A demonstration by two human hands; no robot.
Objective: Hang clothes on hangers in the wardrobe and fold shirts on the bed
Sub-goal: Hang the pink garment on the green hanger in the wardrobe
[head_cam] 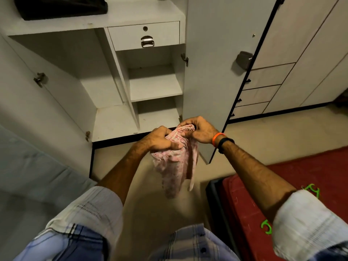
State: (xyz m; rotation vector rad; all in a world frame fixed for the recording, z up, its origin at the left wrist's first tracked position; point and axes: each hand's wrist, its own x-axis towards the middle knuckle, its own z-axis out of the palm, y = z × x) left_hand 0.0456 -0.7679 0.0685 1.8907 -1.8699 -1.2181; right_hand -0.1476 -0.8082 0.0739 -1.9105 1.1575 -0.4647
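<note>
2 open doors frame a pale grey wardrobe (105,76) that fills the upper half of the view, its bare shelves stepping down on the right side beneath a drawer (144,35) with a metal handle; a dark bag (62,6) sits on the top shelf at the upper left; a bed with a red cover (293,178) takes the lower right, with a green hanger (312,191) lying on it, partly hidden by the right forearm; between them, above a beige floor, a person holds a bunched pink patterned garment (175,166) in front of the wardrobe's base, its lower part hanging free; the left hand (160,140) grips the cloth with curled fingers; the right hand (197,129) pinches its upper edge, with an orange band (216,138) on that wrist.
</note>
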